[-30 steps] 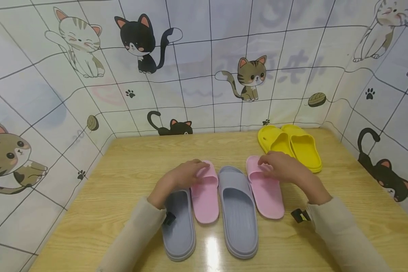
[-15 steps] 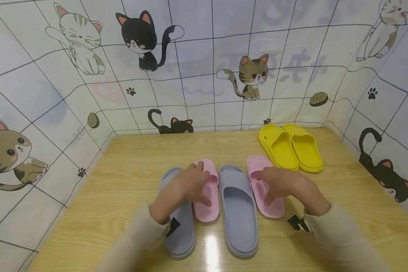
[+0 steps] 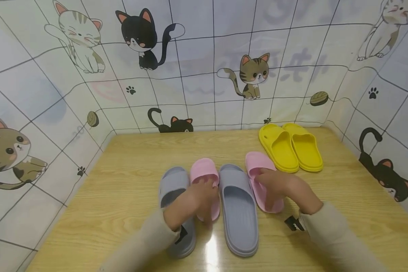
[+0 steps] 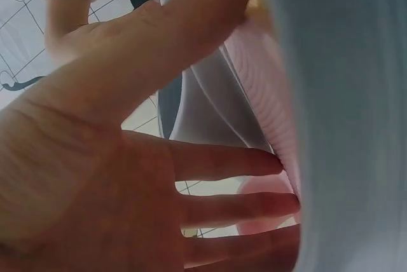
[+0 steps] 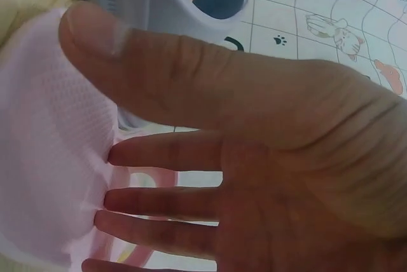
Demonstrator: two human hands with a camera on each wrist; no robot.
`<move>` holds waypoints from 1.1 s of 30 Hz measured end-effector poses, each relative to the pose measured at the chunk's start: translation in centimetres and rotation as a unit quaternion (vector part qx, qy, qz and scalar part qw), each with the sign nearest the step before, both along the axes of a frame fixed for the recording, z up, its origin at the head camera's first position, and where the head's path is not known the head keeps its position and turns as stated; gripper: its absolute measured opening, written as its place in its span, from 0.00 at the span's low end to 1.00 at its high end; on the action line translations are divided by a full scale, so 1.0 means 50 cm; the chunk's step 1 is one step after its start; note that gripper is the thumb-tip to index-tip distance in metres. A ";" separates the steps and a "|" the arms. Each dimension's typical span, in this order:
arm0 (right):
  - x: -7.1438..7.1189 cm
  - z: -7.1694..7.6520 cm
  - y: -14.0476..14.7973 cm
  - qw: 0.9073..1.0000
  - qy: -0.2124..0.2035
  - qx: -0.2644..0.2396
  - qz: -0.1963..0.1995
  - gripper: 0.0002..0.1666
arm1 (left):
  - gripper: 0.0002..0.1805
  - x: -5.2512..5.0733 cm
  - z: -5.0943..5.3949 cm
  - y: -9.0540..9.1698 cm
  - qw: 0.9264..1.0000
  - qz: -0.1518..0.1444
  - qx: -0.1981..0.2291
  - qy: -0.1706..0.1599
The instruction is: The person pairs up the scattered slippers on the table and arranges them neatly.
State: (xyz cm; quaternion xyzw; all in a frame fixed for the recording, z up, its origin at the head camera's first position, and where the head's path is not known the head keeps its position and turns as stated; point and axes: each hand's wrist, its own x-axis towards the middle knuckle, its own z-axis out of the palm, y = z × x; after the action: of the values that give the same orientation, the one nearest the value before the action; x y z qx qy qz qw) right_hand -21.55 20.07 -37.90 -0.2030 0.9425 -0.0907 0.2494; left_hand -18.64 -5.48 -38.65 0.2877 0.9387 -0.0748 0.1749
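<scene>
Two pink slippers lie between and beside two larger grey ones, toes toward the back wall. My left hand is over the left pink slipper; in the left wrist view, its straight fingertips touch the pink footbed. The left grey slipper is partly hidden under that wrist. My right hand is at the right pink slipper, its straight fingers touching the footbed and its thumb by the heel edge. Between the pink slippers lies the other grey slipper.
A pair of yellow clogs stands behind the right pink slipper, near the back wall. The wooden tabletop is bounded at the back and sides by a cat-patterned sheet.
Both hands have drawn back from the toe ends toward the heels. The right pink slipper has shifted slightly toward the back wall. The other footwear appears unmoved.
</scene>
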 end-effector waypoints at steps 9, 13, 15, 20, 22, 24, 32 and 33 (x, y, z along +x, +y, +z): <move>0.000 -0.011 -0.004 0.999 0.036 0.019 0.021 0.30 | 0.57 -0.007 0.000 -0.004 1.000 0.007 0.013 -0.011; -0.003 -0.014 -0.001 0.999 0.039 0.019 0.024 0.39 | 0.53 -0.019 0.004 -0.012 0.999 0.014 0.026 -0.026; -0.005 -0.016 0.001 0.999 0.036 0.019 0.021 0.47 | 0.51 -0.025 0.006 -0.015 0.999 0.013 0.031 -0.033; -0.010 -0.024 0.000 0.999 0.038 0.027 0.026 0.59 | 0.44 -0.037 0.002 -0.024 0.998 0.009 0.045 -0.042; -0.011 -0.026 0.000 0.998 0.039 0.029 0.029 0.59 | 0.44 -0.041 0.000 -0.027 0.998 0.011 0.050 -0.044; -0.012 -0.027 -0.001 0.999 0.037 0.028 0.027 0.60 | 0.44 -0.044 -0.001 -0.029 0.997 0.014 0.053 -0.048; -0.013 -0.027 0.003 0.998 0.043 0.022 0.031 0.60 | 0.44 -0.056 -0.004 -0.035 0.996 0.017 0.062 -0.057; -0.014 -0.027 0.004 0.998 0.044 0.020 0.033 0.60 | 0.44 -0.057 -0.004 -0.035 0.996 0.016 0.063 -0.057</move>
State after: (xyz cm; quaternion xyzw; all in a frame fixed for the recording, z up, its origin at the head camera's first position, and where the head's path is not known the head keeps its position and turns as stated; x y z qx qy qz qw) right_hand -22.23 20.28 -39.27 -0.2326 0.9471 -0.0548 0.2143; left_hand -21.49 -7.22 -38.85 0.2865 0.9346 0.0034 0.2108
